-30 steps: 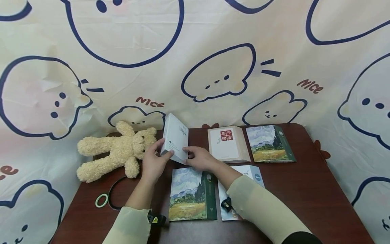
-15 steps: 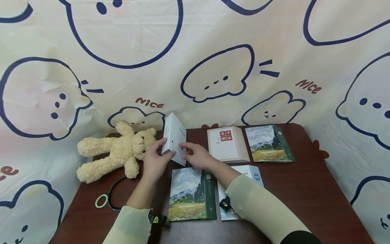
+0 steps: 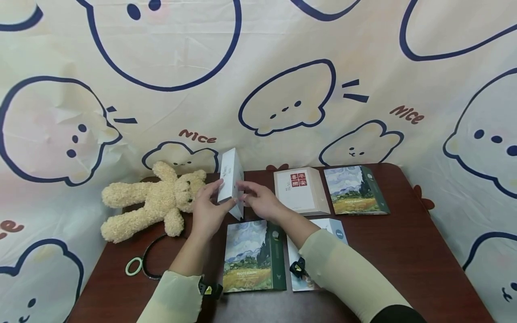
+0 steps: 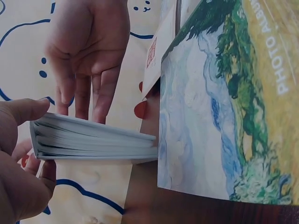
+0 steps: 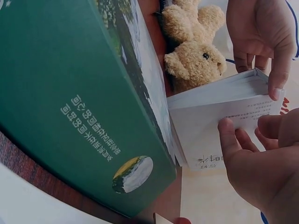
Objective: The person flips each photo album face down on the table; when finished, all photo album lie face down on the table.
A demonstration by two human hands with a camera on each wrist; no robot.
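Note:
A white book point(image 3: 228, 176) with small dark print stands upright at the back of the table, its pages point(image 4: 88, 143) visible edge-on. My left hand point(image 3: 207, 211) pinches its near edge, thumb on one cover and fingers on the other. My right hand point(image 3: 261, 200) touches the right-hand cover with extended, slightly bent fingertips, not curled around it. In the right wrist view, fingertips point(image 5: 226, 125) rest on the printed cover. A photo album point(image 3: 246, 255) with a landscape painting and green spine lies just in front of the book.
A plush bear point(image 3: 161, 197) lies left of the book, with a black loop bearing a pale green ring point(image 3: 134, 266) before it. Right are a cream book with red characters point(image 3: 300, 190), a second landscape album point(image 3: 351, 190) and a light blue book point(image 3: 335, 229). A patterned cloth point(image 3: 278, 45) hangs behind.
The white book has turned on its base, so its printed cover faces more to the right and it looks narrower from the head. My right hand has shifted slightly up along that cover.

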